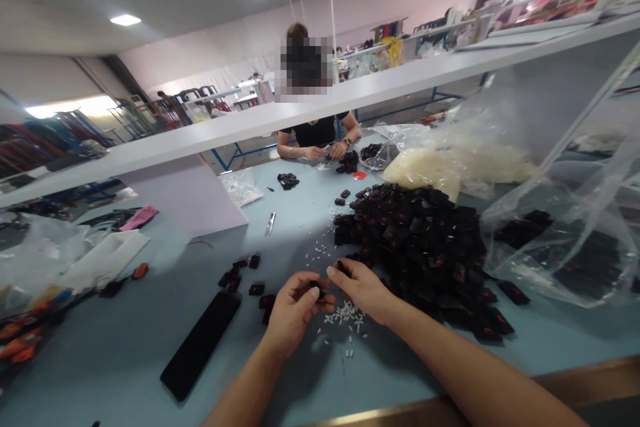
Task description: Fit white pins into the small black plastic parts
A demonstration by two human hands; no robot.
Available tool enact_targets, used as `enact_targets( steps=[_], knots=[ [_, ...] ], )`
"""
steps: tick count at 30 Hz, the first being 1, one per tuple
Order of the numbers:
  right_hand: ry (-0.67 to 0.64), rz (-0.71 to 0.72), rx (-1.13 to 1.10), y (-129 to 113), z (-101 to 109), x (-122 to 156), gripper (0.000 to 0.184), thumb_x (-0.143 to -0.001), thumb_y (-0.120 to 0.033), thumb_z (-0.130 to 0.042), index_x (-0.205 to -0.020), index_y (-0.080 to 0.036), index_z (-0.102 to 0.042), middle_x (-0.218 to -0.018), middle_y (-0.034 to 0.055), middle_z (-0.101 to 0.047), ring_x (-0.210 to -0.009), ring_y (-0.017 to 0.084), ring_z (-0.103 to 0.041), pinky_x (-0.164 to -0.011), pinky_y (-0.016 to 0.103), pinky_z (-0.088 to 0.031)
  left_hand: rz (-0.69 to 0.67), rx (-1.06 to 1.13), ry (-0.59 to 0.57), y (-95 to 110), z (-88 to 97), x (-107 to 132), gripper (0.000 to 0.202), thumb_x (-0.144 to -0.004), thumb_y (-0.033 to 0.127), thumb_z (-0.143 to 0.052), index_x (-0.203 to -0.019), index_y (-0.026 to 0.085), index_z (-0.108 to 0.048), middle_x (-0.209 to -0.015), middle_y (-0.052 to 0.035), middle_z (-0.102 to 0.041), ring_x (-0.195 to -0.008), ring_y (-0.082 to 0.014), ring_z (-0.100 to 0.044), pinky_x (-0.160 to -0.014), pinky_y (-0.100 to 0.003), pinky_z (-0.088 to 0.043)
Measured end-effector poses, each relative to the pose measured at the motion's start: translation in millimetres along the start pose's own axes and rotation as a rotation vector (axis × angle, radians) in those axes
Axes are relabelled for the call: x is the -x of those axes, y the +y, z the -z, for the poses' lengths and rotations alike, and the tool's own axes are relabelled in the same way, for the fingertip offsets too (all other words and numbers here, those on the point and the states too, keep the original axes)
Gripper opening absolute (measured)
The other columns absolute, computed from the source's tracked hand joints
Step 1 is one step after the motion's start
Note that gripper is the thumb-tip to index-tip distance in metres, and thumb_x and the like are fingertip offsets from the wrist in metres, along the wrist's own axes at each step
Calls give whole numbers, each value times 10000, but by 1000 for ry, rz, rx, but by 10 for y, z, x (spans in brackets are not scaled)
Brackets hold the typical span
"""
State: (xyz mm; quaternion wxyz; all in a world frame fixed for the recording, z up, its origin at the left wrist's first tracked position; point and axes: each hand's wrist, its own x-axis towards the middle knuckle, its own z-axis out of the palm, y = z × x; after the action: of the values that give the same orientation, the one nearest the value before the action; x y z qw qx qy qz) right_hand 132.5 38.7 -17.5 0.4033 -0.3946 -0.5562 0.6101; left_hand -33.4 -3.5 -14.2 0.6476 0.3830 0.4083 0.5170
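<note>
My left hand [296,307] is curled, its fingertips pinched on a small black part [320,291] held over the light blue table [125,347]. My right hand [364,288] sits just right of it, fingers bent, touching the same small black part from the other side. Under both hands lie scattered small white pieces [345,317]. A big heap of black parts with red marks [425,247] spreads to the right of my right hand. A few finished-looking black parts [240,273] lie left of my left hand.
A black phone [200,343] lies flat at the left front. Tweezers [270,223] rest further back. Clear plastic bags [550,233] hold more parts at the right. Across the table a person [317,137] works with both hands on small black parts. A white shelf [320,113] crosses overhead.
</note>
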Motion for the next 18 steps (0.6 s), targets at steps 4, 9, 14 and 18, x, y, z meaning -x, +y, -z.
enact_targets(
  steps=[4,9,14,18],
  knots=[
    [20,7,8,13,-6,-4,434,-823,-613,-555,-747,-186,-567,-586,-36,-442,-544,120,-370,-515,251,-306,12,15,-9,-3,3,-5,255,-768,244,-723,-981,174,-602,-936,-61,-688,-763,-212,-708,-711,-377,-575],
    [28,-3,16,5,-5,1,398,-839,-569,-559,-707,-195,-529,-556,-47,-424,-534,119,-360,-516,252,-304,6,8,-45,3,17,9,224,-770,226,-718,-954,174,-601,-949,-59,-691,-775,-211,-708,-729,-382,-574],
    [35,-1,13,10,-1,-6,389,-836,-564,-559,-710,-196,-529,-559,-48,-420,-541,124,-360,-531,258,-305,-6,7,-28,1,11,4,205,-779,224,-710,-946,176,-602,-951,-59,-696,-788,-217,-709,-737,-390,-574],
    [45,0,18,10,0,-3,403,-828,-582,-556,-715,-195,-538,-580,-42,-432,-551,126,-364,-532,258,-303,2,6,8,-5,-1,-6,209,-769,223,-720,-944,178,-614,-967,-64,-700,-797,-216,-712,-741,-377,-574]
  ],
)
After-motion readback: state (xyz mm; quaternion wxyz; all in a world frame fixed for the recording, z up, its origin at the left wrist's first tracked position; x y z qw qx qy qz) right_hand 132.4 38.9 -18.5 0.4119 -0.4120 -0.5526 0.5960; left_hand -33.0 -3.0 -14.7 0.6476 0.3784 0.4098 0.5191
